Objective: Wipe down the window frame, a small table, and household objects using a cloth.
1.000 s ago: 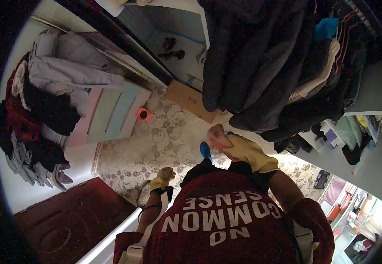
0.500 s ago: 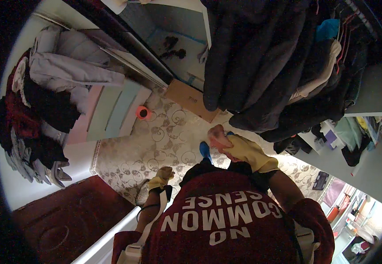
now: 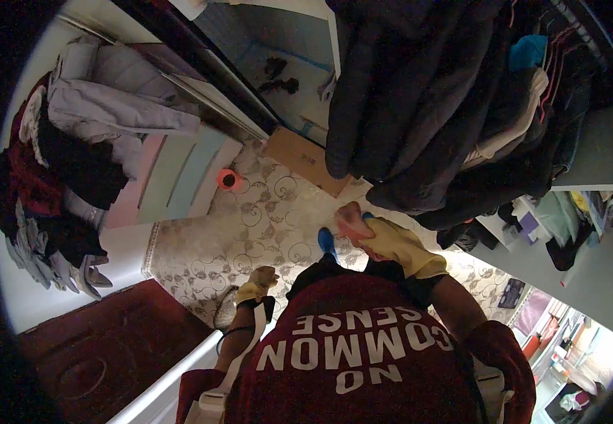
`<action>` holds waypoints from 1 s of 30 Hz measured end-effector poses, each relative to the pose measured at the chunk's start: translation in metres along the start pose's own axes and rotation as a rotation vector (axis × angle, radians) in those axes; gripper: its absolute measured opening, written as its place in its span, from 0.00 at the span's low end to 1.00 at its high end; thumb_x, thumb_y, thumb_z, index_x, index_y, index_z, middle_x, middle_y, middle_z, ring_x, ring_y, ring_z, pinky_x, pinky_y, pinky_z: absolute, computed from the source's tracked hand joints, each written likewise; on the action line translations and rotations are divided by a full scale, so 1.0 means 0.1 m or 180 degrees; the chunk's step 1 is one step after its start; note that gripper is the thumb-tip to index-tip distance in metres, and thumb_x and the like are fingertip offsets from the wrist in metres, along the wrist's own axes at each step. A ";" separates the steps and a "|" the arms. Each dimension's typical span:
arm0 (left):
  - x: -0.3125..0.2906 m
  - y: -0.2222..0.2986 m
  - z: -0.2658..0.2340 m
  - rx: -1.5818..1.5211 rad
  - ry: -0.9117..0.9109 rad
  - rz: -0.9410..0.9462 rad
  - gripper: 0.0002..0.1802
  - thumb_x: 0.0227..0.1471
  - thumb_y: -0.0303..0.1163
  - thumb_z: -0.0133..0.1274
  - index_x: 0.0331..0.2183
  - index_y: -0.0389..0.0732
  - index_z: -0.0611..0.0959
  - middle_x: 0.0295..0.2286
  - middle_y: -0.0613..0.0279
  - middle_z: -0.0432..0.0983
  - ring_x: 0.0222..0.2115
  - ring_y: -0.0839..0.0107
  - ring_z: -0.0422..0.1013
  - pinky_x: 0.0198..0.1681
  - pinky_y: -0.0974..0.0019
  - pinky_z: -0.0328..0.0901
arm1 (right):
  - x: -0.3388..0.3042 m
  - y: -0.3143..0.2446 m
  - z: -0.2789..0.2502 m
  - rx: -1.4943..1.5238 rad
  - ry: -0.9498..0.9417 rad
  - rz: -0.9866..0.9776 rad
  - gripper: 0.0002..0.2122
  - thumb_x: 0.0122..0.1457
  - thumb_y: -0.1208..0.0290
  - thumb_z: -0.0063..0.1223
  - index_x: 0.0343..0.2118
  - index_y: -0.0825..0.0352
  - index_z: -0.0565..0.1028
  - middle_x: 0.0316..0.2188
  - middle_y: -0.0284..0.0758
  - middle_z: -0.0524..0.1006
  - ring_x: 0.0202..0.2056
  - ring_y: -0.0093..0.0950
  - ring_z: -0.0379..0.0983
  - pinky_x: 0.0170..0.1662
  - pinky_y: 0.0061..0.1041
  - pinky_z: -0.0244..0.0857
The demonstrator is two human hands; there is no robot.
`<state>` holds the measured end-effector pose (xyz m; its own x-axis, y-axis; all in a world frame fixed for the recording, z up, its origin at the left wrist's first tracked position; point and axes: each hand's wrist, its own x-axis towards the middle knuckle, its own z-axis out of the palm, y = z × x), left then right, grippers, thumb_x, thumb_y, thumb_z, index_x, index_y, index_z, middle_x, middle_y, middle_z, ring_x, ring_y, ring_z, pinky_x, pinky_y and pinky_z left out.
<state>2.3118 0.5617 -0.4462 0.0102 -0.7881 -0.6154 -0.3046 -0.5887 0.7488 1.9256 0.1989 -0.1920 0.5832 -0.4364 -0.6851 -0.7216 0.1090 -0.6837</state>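
Note:
My right hand wears a yellow rubber glove and is closed around a crumpled pink cloth. The cloth hangs in front of my body, over the patterned floor. Lower and to the left, my left hand is also in a yellow glove. Its fingers look curled in, and I see nothing held in them. A blue shoe shows on the floor between my hands.
Dark coats hang ahead to the right, above a cardboard box. An orange-red container stands beside a pastel drawer unit. Clothes hang at the left, near a dark red door. Cluttered shelves line the right.
The view has shifted very slightly. Both hands keep nearly the same place, and the pink cloth stays in my right hand.

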 end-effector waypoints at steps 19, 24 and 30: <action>0.02 0.57 0.11 -0.2456 0.0669 -0.0982 0.22 0.54 0.31 0.59 0.47 0.26 0.78 0.39 0.41 0.79 0.36 0.45 0.78 0.35 0.46 0.75 | -0.01 0.07 0.05 0.1089 -0.0081 0.0213 0.07 0.56 0.72 0.56 0.34 0.69 0.74 0.21 0.31 0.74 0.19 0.19 0.68 0.19 0.22 0.60; 0.13 0.32 0.11 -0.0737 0.0200 -0.0354 0.22 0.56 0.31 0.56 0.48 0.25 0.77 0.42 0.40 0.78 0.39 0.42 0.77 0.38 0.43 0.74 | 0.11 0.32 0.14 0.0341 -0.0048 -0.0076 0.06 0.57 0.72 0.57 0.34 0.69 0.74 0.20 0.31 0.74 0.18 0.19 0.67 0.18 0.22 0.59; 0.16 -0.42 0.03 0.0399 -0.0217 -0.0222 0.22 0.52 0.22 0.59 0.49 0.31 0.76 0.46 0.47 0.77 0.42 0.52 0.76 0.40 0.47 0.74 | 0.00 0.08 0.11 0.0382 -0.0029 -0.0369 0.07 0.57 0.72 0.57 0.35 0.68 0.74 0.19 0.30 0.73 0.18 0.20 0.67 0.18 0.22 0.59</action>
<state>2.3223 0.5744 -0.4878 -0.0280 -0.7295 -0.6834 -0.4220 -0.6111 0.6697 1.9241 0.2092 -0.2003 0.6637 -0.4442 -0.6018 -0.5998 0.1646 -0.7830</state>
